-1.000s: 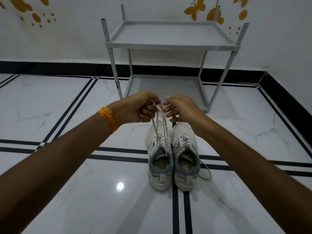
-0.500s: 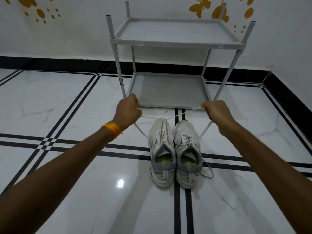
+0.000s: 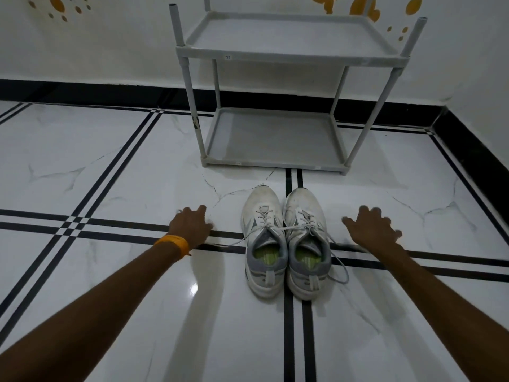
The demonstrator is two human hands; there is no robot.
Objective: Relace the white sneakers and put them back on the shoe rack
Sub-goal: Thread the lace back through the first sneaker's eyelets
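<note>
Head view
Sneakers' heading: pair of white low-top sneakers with grey collars (image 3: pixel 285 241), side by side and touching, toes toward the rack, heels toward the camera, long axes running front to back.
Place: white marble floor with black stripes (image 3: pixel 110 172).
Rack: grey plastic two-tier shoe rack (image 3: pixel 275 139), both shelves bare, just beyond the toes.
Left hand (image 3: pixel 191 226): fingers spread, holding nothing; orange thread wristband (image 3: pixel 173 244).
Right hand (image 3: pixel 373 230): fingers spread, blurred.
Laces (image 3: pixel 286 230): white, trailing loose over both shoes and onto the floor.
</note>
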